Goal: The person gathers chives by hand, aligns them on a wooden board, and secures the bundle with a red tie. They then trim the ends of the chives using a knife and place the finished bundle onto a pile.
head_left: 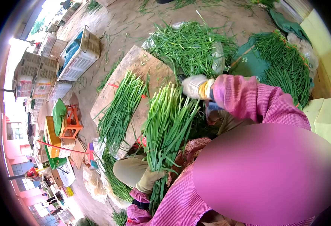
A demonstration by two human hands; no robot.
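My left hand (pixel 151 179), in a pale glove, is closed around the leafy end of a bunch of green chives (pixel 164 124). The pale stem ends of that bunch fan out over the edge of a wooden board (pixel 137 60). My right hand (pixel 196 87), in a white glove with a yellow cuff, is curled beside the stem ends. A small dark piece shows at its fingers, but what it holds is hidden. Another bunch of chives (pixel 121 107) lies on the board to the left, with a red band near its stems.
A heap of loose chives (pixel 190 47) lies beyond the board, and more greens (pixel 286 64) rest on green cloth at the right. White crates (pixel 83 56) and an orange stool (pixel 72 121) stand at the left. Clear plastic bags (pixel 94 182) lie on the floor.
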